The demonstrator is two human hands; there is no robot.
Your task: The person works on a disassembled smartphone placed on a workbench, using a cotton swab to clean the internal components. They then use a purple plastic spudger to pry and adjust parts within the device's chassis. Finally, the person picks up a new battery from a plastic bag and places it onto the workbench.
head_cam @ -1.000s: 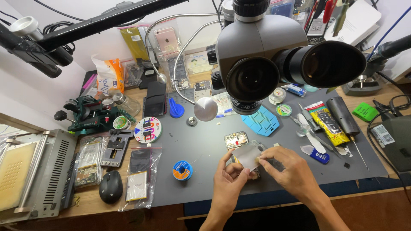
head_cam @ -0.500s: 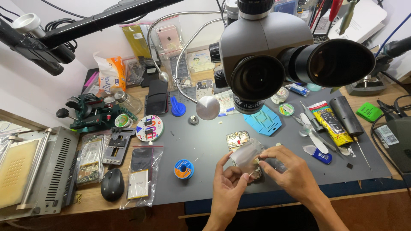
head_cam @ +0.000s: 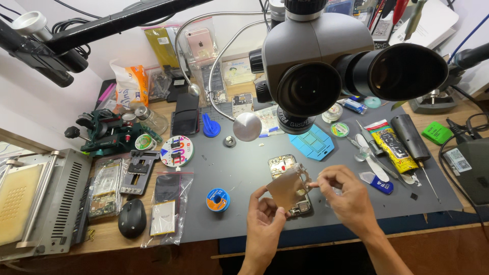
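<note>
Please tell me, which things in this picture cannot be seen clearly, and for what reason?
Head view only:
- Opened phone on the grey mat: its lower part is hidden behind the thin metal plate and the left hand.
- The plate's fine details: too small to tell.
- Right hand: its fingertips' grip on the plate's edge is unclear.
- Items behind the microscope: hidden by its body.
- Grey machine: cut off by the left edge.

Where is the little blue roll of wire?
The blue solder spool lies on the grey mat, left of the left hand, beside a bagged part.
</note>
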